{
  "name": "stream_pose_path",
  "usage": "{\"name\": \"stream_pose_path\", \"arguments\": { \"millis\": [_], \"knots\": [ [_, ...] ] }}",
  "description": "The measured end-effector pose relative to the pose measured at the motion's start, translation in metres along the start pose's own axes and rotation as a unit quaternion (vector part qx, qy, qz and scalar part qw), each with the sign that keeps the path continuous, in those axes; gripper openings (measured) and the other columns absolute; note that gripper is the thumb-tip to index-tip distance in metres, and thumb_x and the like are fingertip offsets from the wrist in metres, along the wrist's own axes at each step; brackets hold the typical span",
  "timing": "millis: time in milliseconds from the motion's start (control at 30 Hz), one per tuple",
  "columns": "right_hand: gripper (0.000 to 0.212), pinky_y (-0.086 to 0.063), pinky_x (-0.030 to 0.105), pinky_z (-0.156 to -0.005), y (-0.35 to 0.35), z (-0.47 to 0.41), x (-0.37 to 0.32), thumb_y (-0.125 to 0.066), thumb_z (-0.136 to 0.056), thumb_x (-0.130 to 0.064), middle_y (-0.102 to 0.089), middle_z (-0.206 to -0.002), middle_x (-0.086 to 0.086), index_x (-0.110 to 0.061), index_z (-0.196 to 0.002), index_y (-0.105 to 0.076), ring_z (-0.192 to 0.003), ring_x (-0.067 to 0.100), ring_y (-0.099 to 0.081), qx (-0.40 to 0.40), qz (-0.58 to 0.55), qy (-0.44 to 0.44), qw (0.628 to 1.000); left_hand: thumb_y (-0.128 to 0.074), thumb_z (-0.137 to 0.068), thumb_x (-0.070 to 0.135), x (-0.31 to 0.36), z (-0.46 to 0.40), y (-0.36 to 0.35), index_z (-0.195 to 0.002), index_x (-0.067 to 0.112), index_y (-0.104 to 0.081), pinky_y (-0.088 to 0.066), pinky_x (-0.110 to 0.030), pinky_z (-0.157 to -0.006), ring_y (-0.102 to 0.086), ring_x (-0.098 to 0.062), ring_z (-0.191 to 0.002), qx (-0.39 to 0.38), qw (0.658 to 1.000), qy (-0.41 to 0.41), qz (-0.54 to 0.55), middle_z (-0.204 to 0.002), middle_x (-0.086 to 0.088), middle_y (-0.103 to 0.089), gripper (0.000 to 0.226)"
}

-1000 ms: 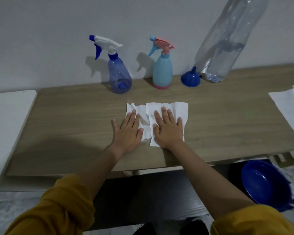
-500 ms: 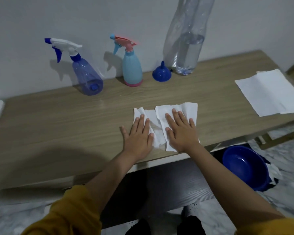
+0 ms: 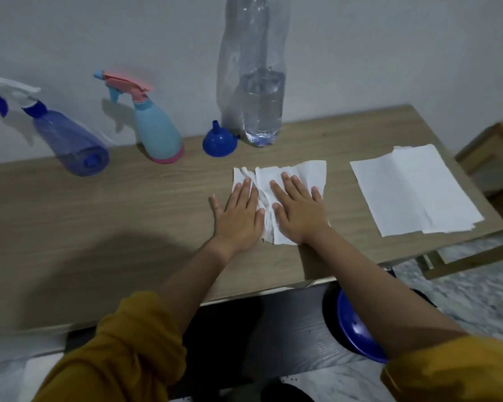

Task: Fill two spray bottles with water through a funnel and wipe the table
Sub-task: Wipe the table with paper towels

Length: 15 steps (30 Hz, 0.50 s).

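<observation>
Across the long wood-grain worktop [image 3: 99, 216] you have the wiping stage under way, and the crumpled white paper towel [image 3: 299, 175] under your palms has slid to the right over the last second, from in front of the pale blue spray bottle with the pink trigger [image 3: 154, 132] to a spot in front of the tall clear plastic water bottle [image 3: 259, 105] and near the flat white paper sheet [image 3: 410, 190] lying at the right end. That shift reads as one wiping stroke, so the middle of the surface is probably covered and the left stretch may need a pass yet. Your translucent dark blue spray bottle with the white trigger [image 3: 67, 140] stands at the back left, capped like the pale one, which suggests filling is finished. Your right hand [image 3: 298, 210] lies flat with fingers straight, pressing the towel; your left hand [image 3: 238, 216] is equally flat, its fingertips on the towel's left edge and its heel on bare wood. Smallest, the blue plastic funnel [image 3: 219, 140] sits upside down between pale bottle and water bottle.
</observation>
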State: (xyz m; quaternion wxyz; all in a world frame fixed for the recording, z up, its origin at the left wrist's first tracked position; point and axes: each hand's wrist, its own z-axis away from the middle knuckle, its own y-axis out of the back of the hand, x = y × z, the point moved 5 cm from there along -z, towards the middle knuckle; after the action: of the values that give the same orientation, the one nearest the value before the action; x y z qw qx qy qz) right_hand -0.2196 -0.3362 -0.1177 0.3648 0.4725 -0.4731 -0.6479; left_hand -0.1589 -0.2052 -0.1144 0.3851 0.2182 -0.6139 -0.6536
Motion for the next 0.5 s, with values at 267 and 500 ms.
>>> {"name": "stream_pose_path", "arguments": {
  "millis": [267, 500],
  "knots": [
    [0.056, 0.000, 0.049, -0.118, 0.017, -0.022, 0.048, -0.019, -0.100, -0.040, 0.004, -0.162, -0.002, -0.029, -0.153, -0.007, -0.149, 0.016, 0.004, 0.002, -0.014, -0.019, 1.000, -0.015, -0.101, 0.041, 0.024, -0.026, 0.001, -0.151, 0.025, 0.001, 0.011, -0.065, -0.108, 0.009, -0.011, -0.147, -0.012, 1.000, 0.012, -0.001, -0.159, 0.007, 0.012, 0.056],
    [0.058, 0.001, 0.048, -0.118, 0.011, 0.009, 0.046, -0.020, -0.100, -0.038, 0.004, -0.162, -0.003, -0.023, -0.153, -0.005, -0.149, 0.015, 0.004, 0.004, -0.020, -0.030, 0.999, -0.014, -0.101, 0.041, 0.040, -0.001, -0.009, -0.151, 0.026, 0.000, 0.009, -0.060, -0.111, 0.008, -0.008, -0.146, -0.018, 1.000, -0.004, 0.004, -0.160, 0.010, 0.008, 0.054]
  ]
}}
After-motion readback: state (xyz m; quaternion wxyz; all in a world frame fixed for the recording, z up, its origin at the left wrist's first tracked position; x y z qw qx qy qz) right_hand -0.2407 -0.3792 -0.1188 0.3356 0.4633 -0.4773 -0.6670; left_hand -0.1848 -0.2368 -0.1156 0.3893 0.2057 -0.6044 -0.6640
